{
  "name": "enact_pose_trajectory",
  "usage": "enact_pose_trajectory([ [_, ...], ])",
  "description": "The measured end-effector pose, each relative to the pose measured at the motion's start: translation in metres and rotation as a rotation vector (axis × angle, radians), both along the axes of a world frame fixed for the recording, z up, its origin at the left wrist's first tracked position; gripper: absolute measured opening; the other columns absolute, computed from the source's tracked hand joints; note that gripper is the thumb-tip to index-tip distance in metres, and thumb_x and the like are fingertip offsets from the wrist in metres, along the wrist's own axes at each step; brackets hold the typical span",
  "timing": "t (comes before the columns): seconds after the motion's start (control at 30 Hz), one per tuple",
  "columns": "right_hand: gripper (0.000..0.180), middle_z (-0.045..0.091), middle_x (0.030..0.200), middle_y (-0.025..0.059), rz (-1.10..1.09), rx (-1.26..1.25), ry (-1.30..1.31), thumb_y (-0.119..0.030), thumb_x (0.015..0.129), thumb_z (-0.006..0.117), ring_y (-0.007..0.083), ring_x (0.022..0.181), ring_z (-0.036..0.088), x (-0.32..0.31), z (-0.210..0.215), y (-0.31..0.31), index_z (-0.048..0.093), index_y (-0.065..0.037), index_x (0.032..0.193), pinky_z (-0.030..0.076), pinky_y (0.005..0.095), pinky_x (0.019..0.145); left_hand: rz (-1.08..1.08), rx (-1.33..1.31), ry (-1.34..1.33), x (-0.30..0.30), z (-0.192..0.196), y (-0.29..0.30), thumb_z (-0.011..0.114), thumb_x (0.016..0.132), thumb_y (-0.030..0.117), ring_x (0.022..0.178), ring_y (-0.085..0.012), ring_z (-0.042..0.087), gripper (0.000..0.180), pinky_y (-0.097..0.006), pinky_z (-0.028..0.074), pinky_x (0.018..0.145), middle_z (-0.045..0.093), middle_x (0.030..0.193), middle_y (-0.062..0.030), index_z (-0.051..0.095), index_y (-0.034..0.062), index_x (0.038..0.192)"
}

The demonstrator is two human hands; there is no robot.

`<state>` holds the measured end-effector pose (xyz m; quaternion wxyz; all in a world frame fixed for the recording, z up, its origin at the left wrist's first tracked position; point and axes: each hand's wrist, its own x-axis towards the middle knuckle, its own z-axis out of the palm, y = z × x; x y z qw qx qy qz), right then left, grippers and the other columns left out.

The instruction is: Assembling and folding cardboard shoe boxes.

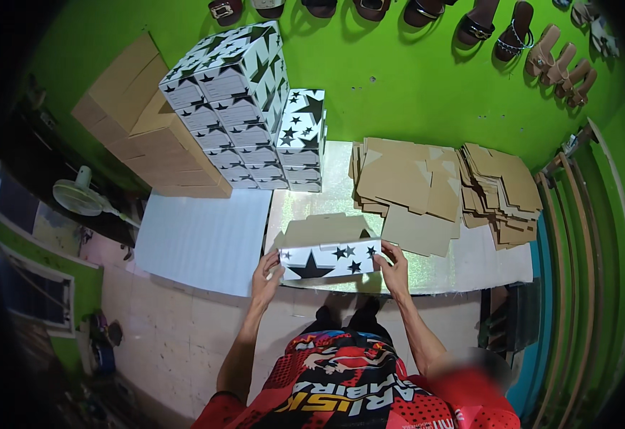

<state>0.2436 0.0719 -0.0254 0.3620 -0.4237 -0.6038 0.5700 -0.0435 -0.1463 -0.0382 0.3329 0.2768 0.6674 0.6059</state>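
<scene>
Fingers of both hands (264,277) (395,274) hold a part-folded, black-starred white cardboard box (330,262); stacked boxes (244,121) seem done, right-edge brown cardboard sheets (509,182) undone.

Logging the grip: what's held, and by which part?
A part-folded star-print cardboard box: left hand at its left end, right hand at its right.

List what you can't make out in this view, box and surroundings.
All in the head view:
- Box: underside, turned away from the camera.
- Left hand and right hand: exact fingertip contact on the box, too small to tell.
- Star stack: contents, hidden by closed faces.
- Cardboard sheets: lower ones, mostly covered by the top ones.
- Sandals: several cut off by the top edge.
</scene>
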Motion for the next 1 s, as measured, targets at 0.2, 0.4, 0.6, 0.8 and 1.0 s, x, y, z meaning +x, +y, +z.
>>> enact_pose_trajectory([
  [0.2,0.037,0.069,0.127,0.0132,0.129,0.080,-0.113,0.001,0.095,0.063,0.0221,0.122,0.066,0.027,-0.073,-0.013,0.065,-0.002,0.132,0.055,0.0338,0.099,-0.043,-0.162,0.197,0.010,-0.076,-0.028,0.064,0.092,-0.005,0.141,-0.0255,0.054,0.064,-0.036,0.039,0.118,0.058,0.151,-0.0176,0.049,-0.0016,0.154],
  [0.4,0.034,0.074,0.114,0.0118,-0.078,0.007,-0.251,-0.016,0.104,0.051,0.0190,0.101,0.068,0.032,-0.063,-0.015,0.072,-0.002,0.127,0.053,0.0329,0.090,0.123,-0.223,-0.003,0.003,-0.067,-0.022,0.048,0.110,0.021,0.140,-0.0262,0.054,0.045,-0.036,0.037,0.120,0.061,0.148,-0.0173,0.056,0.0001,0.149],
  [0.6,0.032,0.077,0.106,0.0095,-0.042,0.061,-0.217,-0.026,0.099,0.072,0.0180,0.088,0.071,0.014,-0.057,-0.001,0.076,-0.002,0.121,0.055,0.0319,0.078,0.060,-0.168,0.046,-0.018,-0.057,-0.005,0.069,0.104,0.021,0.134,-0.0241,0.059,0.038,-0.035,0.045,0.113,0.066,0.142,-0.0173,0.069,-0.0002,0.135],
  [0.8,0.033,0.077,0.110,0.0119,0.119,0.102,-0.342,-0.029,0.096,0.075,0.0199,0.087,0.073,0.013,-0.046,0.000,0.077,-0.004,0.118,0.056,0.0335,0.075,-0.089,-0.191,0.334,-0.014,-0.060,-0.002,0.073,0.100,0.028,0.135,-0.0310,0.060,0.038,-0.039,0.045,0.113,0.064,0.144,-0.0217,0.073,0.0095,0.133],
  [1.0,0.021,0.073,0.112,0.0078,0.283,0.425,-0.641,-0.024,0.101,0.066,0.0308,0.085,0.074,0.026,-0.026,0.010,0.078,-0.018,0.117,0.057,0.0404,0.074,-0.082,-0.205,0.584,-0.012,-0.056,-0.009,0.076,0.096,0.031,0.136,-0.0374,0.056,0.033,-0.045,0.044,0.114,0.061,0.146,-0.0208,0.079,0.0163,0.126],
])
